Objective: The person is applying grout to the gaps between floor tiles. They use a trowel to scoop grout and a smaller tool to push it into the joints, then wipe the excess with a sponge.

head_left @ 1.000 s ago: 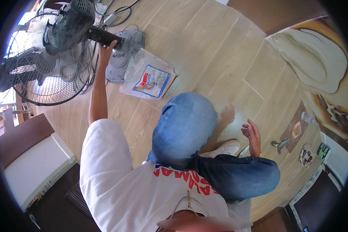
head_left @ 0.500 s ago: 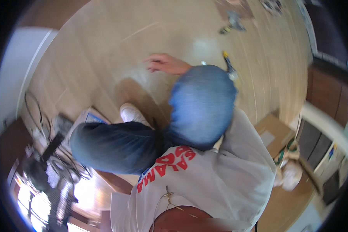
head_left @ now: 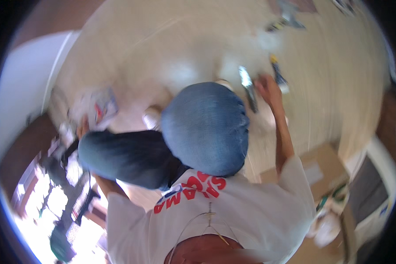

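Observation:
My right hand (head_left: 269,91) is low over the floor to the right of my raised right knee (head_left: 207,127), blurred, with its fingers partly bent; whether it grips anything is unclear. Just left of it lies a long narrow tool (head_left: 248,88) with a shiny blade-like end and a dark end. To its right is a slim dark tool with a yellow tip (head_left: 276,70). Beyond my bent left leg, only part of my left hand (head_left: 83,127) shows, beside a flat pale package with red marks (head_left: 104,108). Its finger pose is mostly hidden and smeared.
Farther off on the wooden floor (head_left: 163,48) lies a grey tool (head_left: 289,15) by a brown mat. A cardboard box (head_left: 325,163) and a whitish bag (head_left: 328,229) are at my right. Cables and dark equipment (head_left: 59,171) crowd the left.
My right hand has swung from ahead of my knee to its right side. My left hand has come into view by the package. My right knee has shifted left, uncovering the shiny tool.

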{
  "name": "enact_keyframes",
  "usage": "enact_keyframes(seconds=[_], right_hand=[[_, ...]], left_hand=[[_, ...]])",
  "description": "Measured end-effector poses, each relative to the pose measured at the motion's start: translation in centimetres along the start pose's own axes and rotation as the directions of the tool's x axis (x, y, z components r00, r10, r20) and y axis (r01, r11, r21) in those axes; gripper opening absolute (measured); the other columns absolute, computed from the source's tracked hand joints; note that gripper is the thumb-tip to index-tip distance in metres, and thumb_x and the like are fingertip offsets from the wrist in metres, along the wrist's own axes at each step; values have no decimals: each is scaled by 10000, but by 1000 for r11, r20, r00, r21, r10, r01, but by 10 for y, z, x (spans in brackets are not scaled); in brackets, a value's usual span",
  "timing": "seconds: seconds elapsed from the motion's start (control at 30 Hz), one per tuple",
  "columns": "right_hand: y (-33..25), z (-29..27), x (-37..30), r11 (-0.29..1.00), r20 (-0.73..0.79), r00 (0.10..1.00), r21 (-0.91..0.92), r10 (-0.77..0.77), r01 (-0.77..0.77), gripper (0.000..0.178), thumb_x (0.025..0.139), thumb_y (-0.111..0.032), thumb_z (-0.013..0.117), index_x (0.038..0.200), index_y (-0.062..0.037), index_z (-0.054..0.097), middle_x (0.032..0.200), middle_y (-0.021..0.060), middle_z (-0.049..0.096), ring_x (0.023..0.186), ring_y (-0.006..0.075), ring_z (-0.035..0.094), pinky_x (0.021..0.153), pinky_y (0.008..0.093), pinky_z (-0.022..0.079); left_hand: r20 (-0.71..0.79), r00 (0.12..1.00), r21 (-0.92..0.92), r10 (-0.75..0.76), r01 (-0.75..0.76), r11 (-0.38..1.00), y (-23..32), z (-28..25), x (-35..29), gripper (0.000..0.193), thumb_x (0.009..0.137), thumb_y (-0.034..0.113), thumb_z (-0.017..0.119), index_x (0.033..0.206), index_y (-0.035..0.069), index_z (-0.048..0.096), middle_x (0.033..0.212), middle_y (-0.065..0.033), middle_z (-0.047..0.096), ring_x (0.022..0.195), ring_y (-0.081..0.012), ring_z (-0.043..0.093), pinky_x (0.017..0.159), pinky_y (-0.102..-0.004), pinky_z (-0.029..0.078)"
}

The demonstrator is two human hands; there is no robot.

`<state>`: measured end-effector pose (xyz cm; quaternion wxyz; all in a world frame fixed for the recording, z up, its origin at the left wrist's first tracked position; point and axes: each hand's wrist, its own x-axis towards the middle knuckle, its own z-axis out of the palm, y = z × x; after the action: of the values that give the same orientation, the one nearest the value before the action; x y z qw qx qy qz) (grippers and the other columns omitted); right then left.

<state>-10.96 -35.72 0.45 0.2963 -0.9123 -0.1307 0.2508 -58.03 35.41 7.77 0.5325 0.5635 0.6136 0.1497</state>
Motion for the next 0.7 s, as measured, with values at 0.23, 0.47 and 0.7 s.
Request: enact_keyframes(seconds=[0.23, 0.47, 0.7], right_hand=[[-6, 58, -46, 993, 102, 993, -95, -54, 64, 598, 864, -72, 744, 1398, -11, 480, 1307, 232, 613, 1190, 397, 615, 1019, 439, 482], [-80, -20, 107, 920, 61, 926, 154, -372, 360, 332, 1024, -213, 559, 1272, 5, 533, 928, 130, 599, 847, 236, 586, 771, 380, 490], [-339, -44, 209, 927, 218, 913, 232, -344, 293, 462, 1028, -282, 588, 1430, -71, 504, 879, 32, 586, 673, 103, 566, 600, 275, 459]], left_hand=[[17, 987, 18, 160, -160, 987, 59, 34, -3, 508, 1071, 402, 517, 1431, 47, 567, 1342, -105, 612, 1208, -216, 565, 1037, -363, 437], [-161, 979, -104, 124, -142, 984, -12, 61, -42, 439, 1062, 402, 548, 1269, 41, 685, 1057, -31, 674, 910, -153, 602, 790, -318, 492], [-519, 848, -40, 112, -154, 987, -74, 21, -68, 377, 1058, 317, 559, 1286, 17, 588, 1116, -86, 644, 957, -181, 620, 780, -325, 515]])
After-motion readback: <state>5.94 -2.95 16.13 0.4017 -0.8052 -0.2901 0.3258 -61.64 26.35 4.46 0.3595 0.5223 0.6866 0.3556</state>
